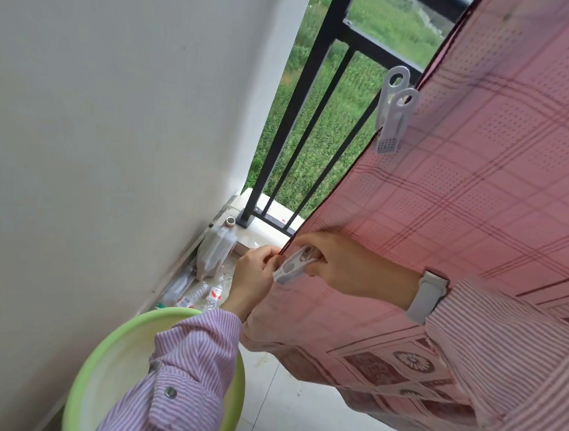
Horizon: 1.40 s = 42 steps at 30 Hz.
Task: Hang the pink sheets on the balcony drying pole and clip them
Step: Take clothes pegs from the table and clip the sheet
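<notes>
Right now I see the pink sheet (468,183) hanging beside the black railing (305,114), one white clip (394,109) already biting its edge. Lower on that edge, my right hand (340,265) grips a second clip (294,264), while my left hand (254,274) pinches the hem. Below sits a green basin (99,353).

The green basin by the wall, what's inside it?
The green basin shows only a pale bare interior; no laundry is visible. The left sleeve hangs over its right part, so whatever lies beneath cannot be seen.
</notes>
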Tool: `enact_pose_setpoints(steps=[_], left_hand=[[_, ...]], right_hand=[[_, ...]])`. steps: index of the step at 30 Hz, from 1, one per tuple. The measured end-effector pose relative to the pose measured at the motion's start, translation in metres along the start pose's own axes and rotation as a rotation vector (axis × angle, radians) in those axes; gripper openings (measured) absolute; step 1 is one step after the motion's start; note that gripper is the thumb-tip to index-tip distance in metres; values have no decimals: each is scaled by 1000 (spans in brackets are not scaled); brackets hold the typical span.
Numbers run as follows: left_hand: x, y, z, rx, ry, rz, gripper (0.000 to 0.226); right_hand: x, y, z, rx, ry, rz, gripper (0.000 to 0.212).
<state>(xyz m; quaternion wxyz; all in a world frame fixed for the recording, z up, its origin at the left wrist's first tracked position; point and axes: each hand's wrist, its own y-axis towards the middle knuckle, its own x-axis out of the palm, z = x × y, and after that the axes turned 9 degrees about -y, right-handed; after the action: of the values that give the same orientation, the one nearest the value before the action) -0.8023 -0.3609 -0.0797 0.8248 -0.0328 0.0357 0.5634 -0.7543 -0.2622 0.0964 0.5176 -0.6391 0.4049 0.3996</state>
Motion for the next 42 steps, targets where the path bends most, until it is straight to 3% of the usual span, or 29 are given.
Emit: enact_pose_setpoints(steps=[5, 8, 11, 14, 16, 18, 23, 31, 36, 42], left_hand=[[-1, -5, 10, -40, -37, 42, 32], [0, -7, 10, -54, -56, 75, 25], [1, -8, 9, 25, 24, 117, 17], [2, -9, 12, 49, 1, 140, 36], [3, -9, 14, 50, -7, 152, 40], [5, -10, 13, 49, -7, 146, 25], [2, -7, 14, 19, -52, 149, 14], [1, -8, 14, 30, -6, 150, 12], [2, -10, 17, 41, 19, 175, 12], [3, -12, 19, 56, 69, 182, 13]], right_hand=[[-15, -1, -14, -162, -206, 53, 30], [-22, 2, -21, -275, -404, 115, 29], [-27, 12, -24, -338, -627, 239, 13], [-32, 25, -28, -389, -685, 230, 12], [-32, 34, -30, -385, -693, 145, 16], [-30, 45, -27, -356, -721, 90, 14], [-25, 49, -19, -315, -752, 78, 19], [-14, 49, -10, -222, -1123, 139, 30], [-12, 41, -13, -268, -1072, 188, 22], [-6, 30, -11, -224, -973, 332, 31]])
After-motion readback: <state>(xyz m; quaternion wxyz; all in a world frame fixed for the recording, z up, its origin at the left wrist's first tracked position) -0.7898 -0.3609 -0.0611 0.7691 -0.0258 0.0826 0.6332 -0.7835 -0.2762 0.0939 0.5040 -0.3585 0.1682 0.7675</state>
